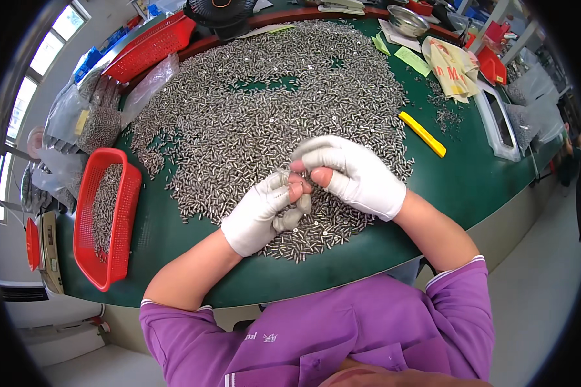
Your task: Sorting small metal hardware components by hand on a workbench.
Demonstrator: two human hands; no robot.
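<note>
A wide, shallow heap of small silvery metal pins [239,135] covers most of the green table. Both my hands wear white gloves with some bare fingertips, and they meet over the near part of the heap. My left hand [265,209] is closed, its thumb and forefinger pinched together and its other fingers curled just above the pins. My right hand [358,177] is curled too, thumb close to the forefinger, its tips right beside the left ones. Whatever sits between the fingertips is too small to make out.
On the left stands a red plastic basket [134,213] partly filled with pins, near a scale [50,251]. A yellow box cutter [423,134] lies right of the heap. Farther off are a red basket [152,48], a black fan [221,13], a metal bowl [407,22] and plastic bags [103,126].
</note>
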